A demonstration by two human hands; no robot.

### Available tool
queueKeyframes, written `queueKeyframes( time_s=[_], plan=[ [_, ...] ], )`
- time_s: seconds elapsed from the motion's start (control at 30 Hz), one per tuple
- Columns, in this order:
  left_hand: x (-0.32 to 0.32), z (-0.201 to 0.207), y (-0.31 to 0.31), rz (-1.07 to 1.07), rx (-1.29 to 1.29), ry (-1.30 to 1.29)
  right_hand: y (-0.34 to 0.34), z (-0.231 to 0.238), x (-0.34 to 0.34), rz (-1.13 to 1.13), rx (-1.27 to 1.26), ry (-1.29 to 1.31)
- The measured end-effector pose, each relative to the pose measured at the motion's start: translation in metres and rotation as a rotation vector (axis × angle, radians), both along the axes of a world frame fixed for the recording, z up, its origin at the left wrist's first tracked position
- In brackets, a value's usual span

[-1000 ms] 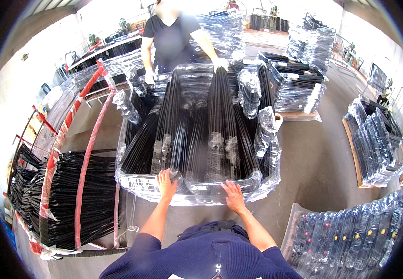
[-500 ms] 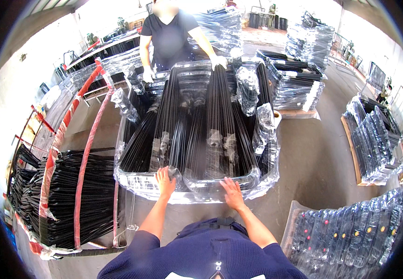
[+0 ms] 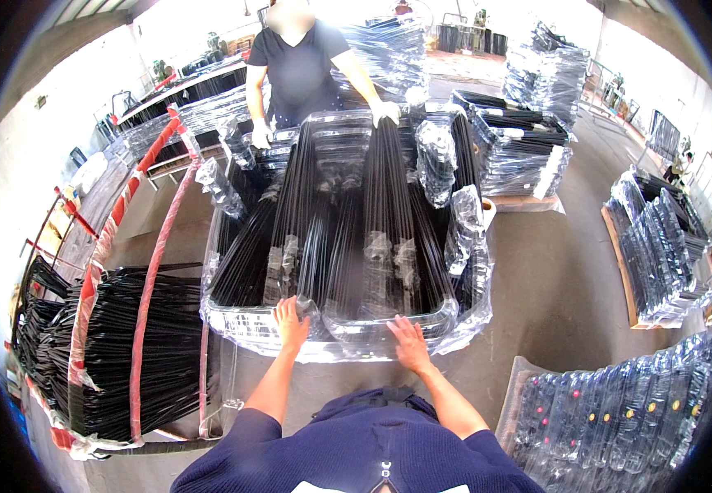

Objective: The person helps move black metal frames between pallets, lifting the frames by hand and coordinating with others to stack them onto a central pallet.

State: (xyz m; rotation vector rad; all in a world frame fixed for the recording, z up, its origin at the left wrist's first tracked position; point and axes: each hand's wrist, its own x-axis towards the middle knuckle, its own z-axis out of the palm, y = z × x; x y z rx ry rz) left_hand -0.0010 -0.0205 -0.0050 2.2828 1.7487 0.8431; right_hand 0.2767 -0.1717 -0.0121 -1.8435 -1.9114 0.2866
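Note:
Before me stands a large stack of black metal frames wrapped in clear plastic film (image 3: pixel 356 349), with bundles of thin black rods (image 3: pixel 384 181) lying lengthwise inside it. My left hand (image 3: pixel 291 324) rests with fingers spread on the near wrapped edge, left of the middle. Farther right on that same edge lies my right hand (image 3: pixel 408 338), its fingers stretched out and holding nothing. Smaller plastic-wrapped bundles (image 3: pixel 438 160) sit along both sides of the stack. Across from me, a co-worker in a dark shirt (image 3: pixel 302 70) has white-gloved hands at the far edge.
On the left, a rack with red-wrapped bars (image 3: pixel 144 329) holds many black rods (image 3: pixel 171 345). Wrapped black parts (image 3: pixel 619 403) lie at the lower right. Another wrapped stack (image 3: pixel 647 246) stands on a pallet at the right, and more stacks (image 3: pixel 528 152) stand behind.
Almost nothing differs. Both my hands stay on the near edge, and the co-worker's gloved hands remain at the far edge with only a slight shift.

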Motion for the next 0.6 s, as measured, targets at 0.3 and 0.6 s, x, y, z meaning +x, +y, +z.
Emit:
queueKeyframes(
  time_s=[0.3, 0.6],
  plan=[
    [-0.0002, -0.0014, 0.0014, 0.003, 0.011, 0.004, -0.0001, 0.0002, -0.0001, -0.005, 0.025, 0.048],
    [-0.0016, -0.0027, 0.0024, -0.008, 0.025, -0.017, -0.0005, 0.0012, -0.0009, -0.007, 0.034, 0.046]
  ],
)
